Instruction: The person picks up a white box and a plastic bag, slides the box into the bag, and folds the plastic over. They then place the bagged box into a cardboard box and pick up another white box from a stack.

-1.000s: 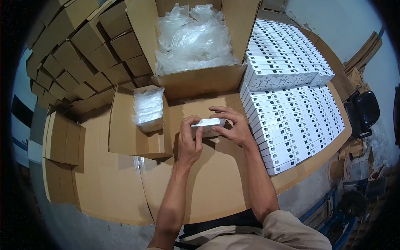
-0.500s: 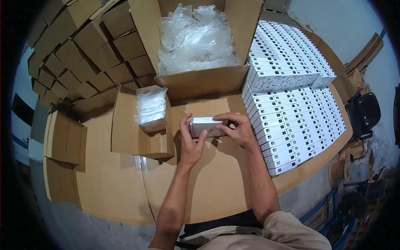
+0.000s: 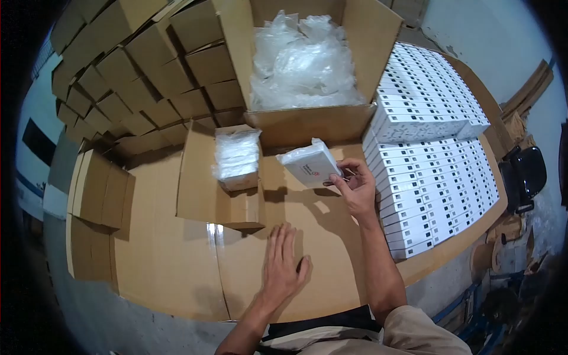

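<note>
The left hand (image 3: 283, 269) has left the wrapped white box (image 3: 309, 165) and lies empty toward its six o'clock; the right hand (image 3: 355, 190) pinches one corner, hiding it. Small carton (image 3: 200, 186) at nine, stacked boxes (image 3: 435, 188) at three, large carton (image 3: 313, 125) at twelve, top cut off.

Black corners, strong fisheye bowing

The right hand (image 3: 357, 190) grips the right end of a film-wrapped white box (image 3: 310, 164) at centre frame. The left hand (image 3: 283, 267), lower centre, is palm down over the cardboard-covered table (image 3: 168, 254). A carton (image 3: 313, 124) of clear bags (image 3: 307, 65) occupies upper centre; stacked white boxes (image 3: 438, 180) occupy the right.
</note>
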Available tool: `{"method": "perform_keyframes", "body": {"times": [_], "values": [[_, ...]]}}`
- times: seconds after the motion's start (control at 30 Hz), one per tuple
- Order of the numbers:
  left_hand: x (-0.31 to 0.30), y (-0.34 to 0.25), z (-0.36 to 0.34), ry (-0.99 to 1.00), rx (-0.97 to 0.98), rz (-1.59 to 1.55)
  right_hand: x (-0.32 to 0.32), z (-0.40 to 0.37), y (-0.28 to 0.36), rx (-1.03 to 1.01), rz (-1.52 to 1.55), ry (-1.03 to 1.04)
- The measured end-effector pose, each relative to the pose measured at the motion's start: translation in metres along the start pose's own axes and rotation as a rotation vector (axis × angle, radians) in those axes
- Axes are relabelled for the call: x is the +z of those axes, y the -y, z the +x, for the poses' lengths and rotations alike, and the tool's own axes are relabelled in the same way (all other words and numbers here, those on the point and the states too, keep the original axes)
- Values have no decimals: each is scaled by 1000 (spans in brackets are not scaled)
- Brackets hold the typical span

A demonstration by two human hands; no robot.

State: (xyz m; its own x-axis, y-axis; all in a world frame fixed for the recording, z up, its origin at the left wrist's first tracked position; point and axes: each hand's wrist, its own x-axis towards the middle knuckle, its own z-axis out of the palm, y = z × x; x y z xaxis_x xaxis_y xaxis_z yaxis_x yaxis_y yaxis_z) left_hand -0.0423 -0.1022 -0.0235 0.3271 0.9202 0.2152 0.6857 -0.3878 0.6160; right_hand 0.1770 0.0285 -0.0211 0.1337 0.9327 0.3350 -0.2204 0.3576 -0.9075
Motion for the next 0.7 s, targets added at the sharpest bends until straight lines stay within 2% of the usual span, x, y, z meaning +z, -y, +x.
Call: {"method": "perform_keyframes", "body": {"times": [0.2, 0.33, 0.43, 0.53, 0.7], "values": [[-6, -6, -35, 93, -46, 113, 61, 18, 2, -54, 143, 92], [-9, -9, -50, 105, -59, 140, 94, 32, 3, -75, 103, 238], [-10, -8, -52, 103, -83, 104, 106, 37, 8, -47, 27, 297], [-10, -7, -52, 103, -78, 95, 105, 44, 14, -60, -208, 379], [-12, -8, -51, 114, -71, 99, 111, 51, 28, -228, -453, 514]]}}
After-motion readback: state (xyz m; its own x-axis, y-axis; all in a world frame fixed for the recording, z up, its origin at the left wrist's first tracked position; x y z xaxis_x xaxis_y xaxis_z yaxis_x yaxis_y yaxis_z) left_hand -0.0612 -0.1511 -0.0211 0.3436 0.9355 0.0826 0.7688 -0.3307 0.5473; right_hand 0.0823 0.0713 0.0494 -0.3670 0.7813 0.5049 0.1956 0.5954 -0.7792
